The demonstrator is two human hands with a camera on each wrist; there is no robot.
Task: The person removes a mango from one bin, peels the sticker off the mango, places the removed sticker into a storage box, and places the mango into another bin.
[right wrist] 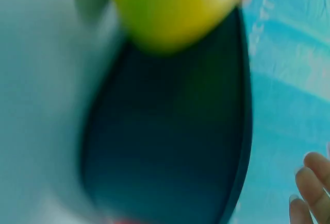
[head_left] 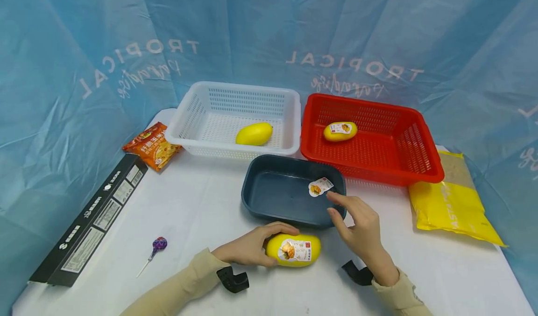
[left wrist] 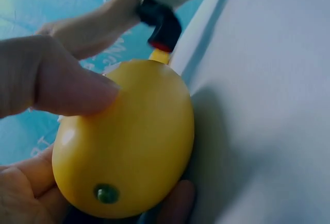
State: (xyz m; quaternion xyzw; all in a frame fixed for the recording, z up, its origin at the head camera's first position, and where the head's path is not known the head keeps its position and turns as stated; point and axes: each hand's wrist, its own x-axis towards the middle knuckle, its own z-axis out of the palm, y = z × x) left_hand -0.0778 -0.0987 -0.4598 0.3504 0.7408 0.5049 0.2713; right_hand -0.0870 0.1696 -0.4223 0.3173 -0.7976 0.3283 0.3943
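Note:
My left hand [head_left: 252, 246] grips a yellow mango [head_left: 294, 250] by its left end, thumb at the front and fingers behind. A white label with a fruit picture is stuck on the mango's side. In the left wrist view the mango [left wrist: 129, 141] shows a green stem spot, with the thumb pressed on its skin. My right hand [head_left: 363, 225] hovers at the right end of a dark blue basin [head_left: 277, 194], thumb and fingers apart, holding nothing. Inside the basin, near those fingertips, lies a loose fruit label [head_left: 321, 186].
Behind stand a white basket [head_left: 214, 120] with a plain mango [head_left: 254, 134] and a red basket [head_left: 378, 148] with a labelled mango [head_left: 340, 131]. Leftward are an orange snack packet [head_left: 153, 145], a long black box [head_left: 90, 218] and a lollipop [head_left: 159, 244]. A yellow bag [head_left: 454, 204] lies right.

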